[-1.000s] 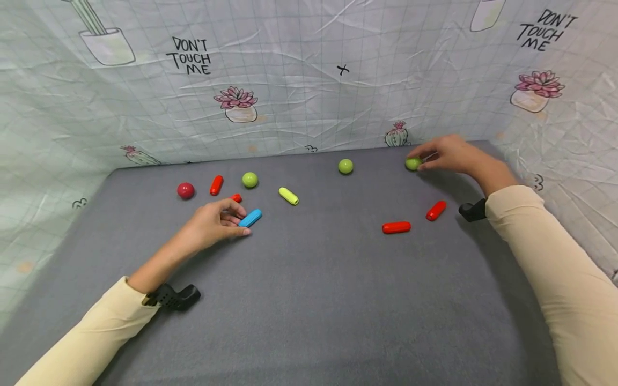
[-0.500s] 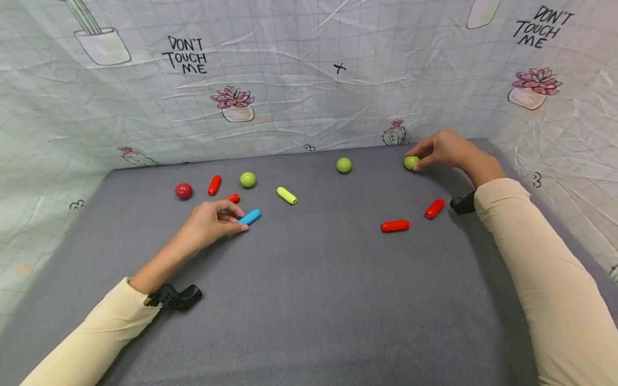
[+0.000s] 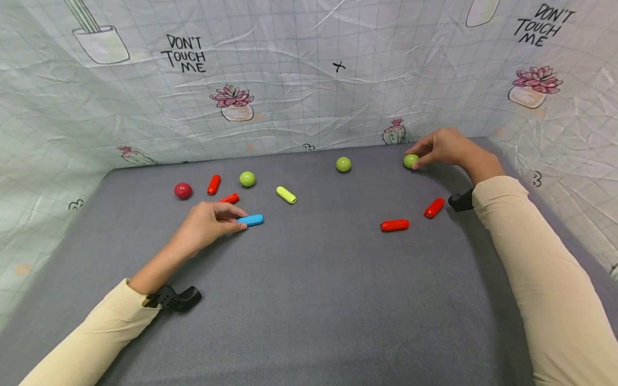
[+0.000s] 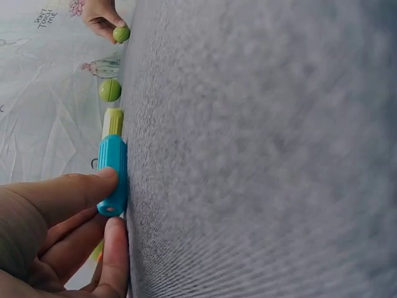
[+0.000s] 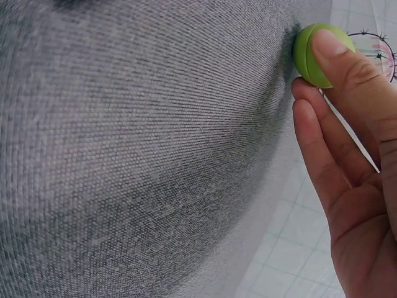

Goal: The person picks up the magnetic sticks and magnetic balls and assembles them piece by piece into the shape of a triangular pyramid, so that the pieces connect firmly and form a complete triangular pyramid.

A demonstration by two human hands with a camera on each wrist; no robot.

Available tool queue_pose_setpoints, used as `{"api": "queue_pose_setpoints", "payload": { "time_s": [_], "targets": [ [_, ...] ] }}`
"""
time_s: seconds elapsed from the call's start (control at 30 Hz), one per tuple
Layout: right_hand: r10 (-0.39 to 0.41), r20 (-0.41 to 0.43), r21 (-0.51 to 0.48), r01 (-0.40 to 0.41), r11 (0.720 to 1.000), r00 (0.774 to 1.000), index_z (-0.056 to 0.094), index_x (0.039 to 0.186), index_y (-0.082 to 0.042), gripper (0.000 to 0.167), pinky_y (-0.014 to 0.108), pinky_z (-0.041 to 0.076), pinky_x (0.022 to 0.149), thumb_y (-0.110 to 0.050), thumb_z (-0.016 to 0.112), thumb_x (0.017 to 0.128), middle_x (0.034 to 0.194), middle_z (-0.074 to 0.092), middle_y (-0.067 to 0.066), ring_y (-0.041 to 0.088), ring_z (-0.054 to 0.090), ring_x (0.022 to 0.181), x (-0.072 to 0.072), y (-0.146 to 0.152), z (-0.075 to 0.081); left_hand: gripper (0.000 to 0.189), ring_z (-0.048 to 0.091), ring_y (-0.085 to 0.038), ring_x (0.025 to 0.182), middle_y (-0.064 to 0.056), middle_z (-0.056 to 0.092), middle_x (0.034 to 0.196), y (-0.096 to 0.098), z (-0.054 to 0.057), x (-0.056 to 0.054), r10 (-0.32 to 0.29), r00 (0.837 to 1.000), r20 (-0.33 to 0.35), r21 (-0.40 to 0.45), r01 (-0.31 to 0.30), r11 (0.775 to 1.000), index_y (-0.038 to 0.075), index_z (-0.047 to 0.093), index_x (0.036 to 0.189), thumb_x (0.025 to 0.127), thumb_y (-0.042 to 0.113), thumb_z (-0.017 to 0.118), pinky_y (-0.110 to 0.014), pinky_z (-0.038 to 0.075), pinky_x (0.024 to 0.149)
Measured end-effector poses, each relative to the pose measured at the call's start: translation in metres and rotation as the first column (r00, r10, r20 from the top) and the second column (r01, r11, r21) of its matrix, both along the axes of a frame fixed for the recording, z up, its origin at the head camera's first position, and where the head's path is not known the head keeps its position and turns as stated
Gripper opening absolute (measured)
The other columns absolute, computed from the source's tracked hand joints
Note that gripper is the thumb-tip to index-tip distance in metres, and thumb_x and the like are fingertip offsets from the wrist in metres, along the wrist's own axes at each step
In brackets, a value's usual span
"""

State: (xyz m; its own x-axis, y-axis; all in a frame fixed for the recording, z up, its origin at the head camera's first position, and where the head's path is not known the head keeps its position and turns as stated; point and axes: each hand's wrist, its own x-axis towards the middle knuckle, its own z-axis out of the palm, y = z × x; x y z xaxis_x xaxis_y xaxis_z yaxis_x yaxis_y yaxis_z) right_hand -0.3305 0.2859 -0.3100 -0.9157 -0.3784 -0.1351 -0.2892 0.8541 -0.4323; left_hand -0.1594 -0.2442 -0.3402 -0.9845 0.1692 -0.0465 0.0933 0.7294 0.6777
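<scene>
Blue stick: bright blue [image 3: 253,220], short, ribbed lengthwise, with a small hole in the end nearer the wrist camera; it is on or just above the grey cloth [image 3: 318,300], left of the middle, lying almost left to right.
Left hand: pinches [image 3: 207,222] the blue stick's left end between thumb and fingers.
Held green ball: glossy, with a seam line round it [image 3: 410,161], at the far right by the cloth's far edge.
Right hand: grasps [image 3: 446,147] the held green ball, thumb on one side, fingertips on the other.
Around the blue stick: a yellow stick [image 3: 286,195] farther and to the right, a partly hidden red stick [image 3: 230,199] just beyond the left hand.
Change from a second ago: the blue stick, then slanting far-right, now lies nearly level across; more of the partly hidden red stick shows; the held green ball remains at the far edge.
</scene>
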Motion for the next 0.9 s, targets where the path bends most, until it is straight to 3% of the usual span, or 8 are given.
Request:
{"api": "queue_pose_setpoints", "payload": {
  "time_s": [0.17,0.33,0.6,0.9],
  "targets": [
    [0.008,0.012,0.003,-0.008,1.000,1.000,0.073,0.126,-0.008,0.045,0.026,0.051,0.068,-0.024,0.085,0.085,0.114,0.075,0.015,0.026,0.071,0.099,-0.003,-0.003,-0.001,0.024,0.067,-0.013,0.087,-0.003,0.076,0.093,-0.003,0.001,0.003,0.011,1.000,-0.012,-0.001,-0.011,1.000,0.014,0.080,0.110,0.088,0.024,0.082,-0.023,0.050,0.069],
    [0.054,-0.031,0.024,-0.053,0.998,0.998,0.074,0.124,-0.006,0.041,0.027,0.052,0.069,-0.020,0.083,0.087,0.112,0.075,0.017,0.030,0.071,0.101,0.004,0.001,0.002,0.025,0.071,-0.010,0.093,-0.006,0.078,0.103,-0.005,0.002,0.006,0.022,0.999,-0.023,0.040,-0.021,0.999,0.013,0.079,0.112,0.089,0.021,0.082,-0.022,0.053,0.073],
    [0.132,-0.170,0.112,-0.114,0.987,0.977,0.076,0.121,-0.007,0.037,0.032,0.053,0.070,-0.023,0.082,0.088,0.106,0.077,0.012,0.025,0.073,0.093,0.040,0.009,0.015,0.026,0.070,-0.005,0.091,-0.006,0.077,0.107,-0.005,0.016,0.015,0.057,0.997,-0.046,0.103,-0.052,0.993,0.015,0.080,0.110,0.085,0.020,0.085,-0.021,0.054,0.072],
    [0.154,-0.253,0.140,-0.122,0.983,0.955,0.078,0.118,-0.011,0.035,0.026,0.049,0.064,-0.025,0.083,0.087,0.098,0.079,0.004,0.017,0.074,0.086,0.081,0.009,0.011,0.026,0.073,-0.008,0.089,-0.009,0.077,0.108,0.004,0.020,0.023,0.015,0.998,-0.055,0.175,-0.006,0.985,0.010,0.080,0.111,0.085,0.014,0.084,-0.020,0.056,0.073]
  ]
}}
